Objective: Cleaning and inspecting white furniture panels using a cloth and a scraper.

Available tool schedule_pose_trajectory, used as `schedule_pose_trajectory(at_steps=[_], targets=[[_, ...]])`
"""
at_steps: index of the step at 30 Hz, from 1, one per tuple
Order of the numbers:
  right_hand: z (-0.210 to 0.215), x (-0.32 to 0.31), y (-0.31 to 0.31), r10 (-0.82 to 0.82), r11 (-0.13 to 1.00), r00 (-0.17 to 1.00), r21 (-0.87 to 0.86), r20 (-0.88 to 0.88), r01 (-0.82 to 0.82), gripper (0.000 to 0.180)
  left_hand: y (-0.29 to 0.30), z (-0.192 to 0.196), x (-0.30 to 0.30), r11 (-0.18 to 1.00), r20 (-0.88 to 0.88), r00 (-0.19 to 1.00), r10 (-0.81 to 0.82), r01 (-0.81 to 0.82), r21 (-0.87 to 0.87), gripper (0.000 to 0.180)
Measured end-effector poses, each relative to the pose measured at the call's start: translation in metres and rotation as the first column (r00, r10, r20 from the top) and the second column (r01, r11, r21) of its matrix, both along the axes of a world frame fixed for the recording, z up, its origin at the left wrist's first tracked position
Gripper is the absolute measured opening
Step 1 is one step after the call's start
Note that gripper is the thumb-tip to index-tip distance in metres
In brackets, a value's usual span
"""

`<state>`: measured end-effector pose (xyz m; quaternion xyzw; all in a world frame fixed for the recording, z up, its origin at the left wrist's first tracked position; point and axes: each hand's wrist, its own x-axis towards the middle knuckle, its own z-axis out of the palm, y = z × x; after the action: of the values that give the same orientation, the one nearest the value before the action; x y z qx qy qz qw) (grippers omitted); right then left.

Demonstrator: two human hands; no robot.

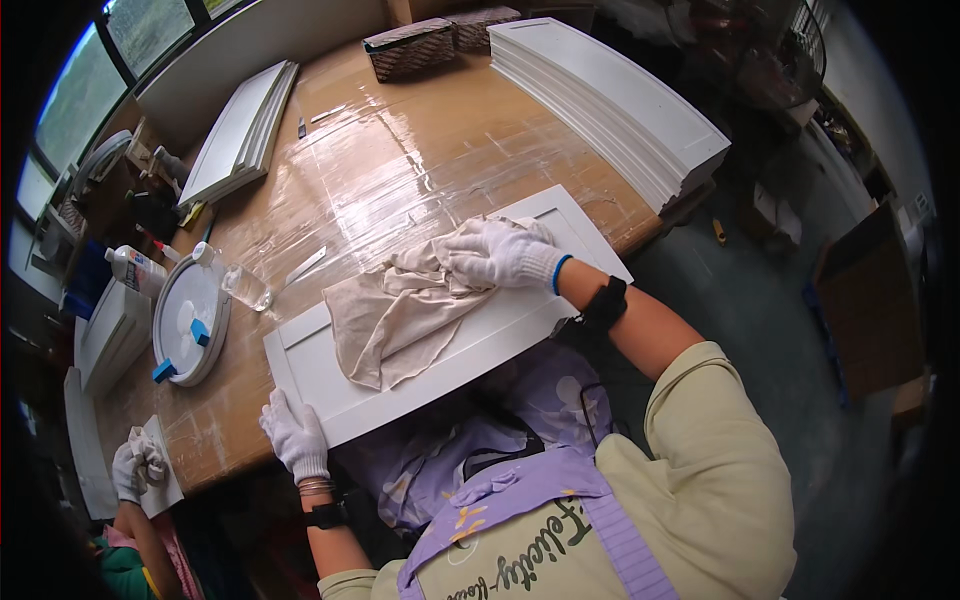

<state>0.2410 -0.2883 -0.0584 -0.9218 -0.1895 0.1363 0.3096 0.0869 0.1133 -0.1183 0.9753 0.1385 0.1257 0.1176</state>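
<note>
A white framed panel (pixel 330 375) lies at the near edge of a brown workbench (pixel 420 150). A beige cloth (pixel 390 320) is spread over its middle. My right hand (pixel 495 252), in a white glove, presses down on the cloth's far end, fingers gripping the fabric. My left hand (pixel 292 432), also gloved, rests on the panel's near left corner and holds it in place.
A tall stack of white panels (pixel 610 100) lies at the far right, a smaller stack (pixel 240 130) at the far left. A round white lidded container (pixel 188 318) and a clear bottle (pixel 243 286) sit left. Another person's gloved hand (pixel 130 468) wipes a panel at lower left.
</note>
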Motion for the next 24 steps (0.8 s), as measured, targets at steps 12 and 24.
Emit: schedule_pose_trajectory(at_steps=[12,24], targets=[[-0.036,-0.077,-0.051,-0.127,0.898,0.801,-0.276,0.584,0.343,0.019,-0.007,-0.019,0.014,0.992,0.111,0.992,0.051,-0.063,0.111,0.046],[0.097,-0.148,-0.165,-0.492,0.733,0.833,-0.396,0.253,0.553,0.024,-0.007,-0.01,0.016,0.988,0.086,0.994,0.061,-0.073,0.137,0.045]])
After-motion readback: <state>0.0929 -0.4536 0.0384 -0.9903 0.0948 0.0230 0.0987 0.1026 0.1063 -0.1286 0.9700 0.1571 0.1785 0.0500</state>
